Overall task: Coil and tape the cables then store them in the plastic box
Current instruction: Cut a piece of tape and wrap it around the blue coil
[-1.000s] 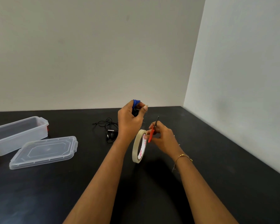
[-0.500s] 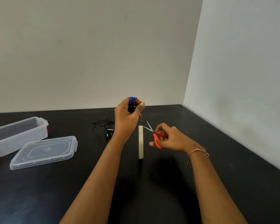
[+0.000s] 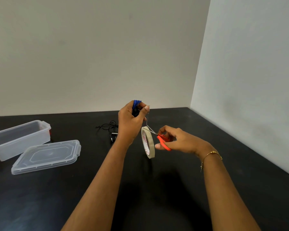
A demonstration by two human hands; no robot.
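We saw the left hand [image 3: 129,123] clenched around a coiled blue cable [image 3: 136,104], the cream ring-shaped tape roll [image 3: 148,142] hanging below its fingers, while the right hand [image 3: 177,140] gripped orange-handled metal scissors [image 3: 158,136], blades apart.

A black table [image 3: 40,197] is stretching across the lower part of the scene, running back into a corner. A plain off-white wall [image 3: 90,55] is standing along its far edge, and a paler wall [image 3: 249,72] is closing it in on the right, the two meeting in a vertical seam at the far right. A thin gold bracelet [image 3: 211,155] is hanging at a wrist on the near right.
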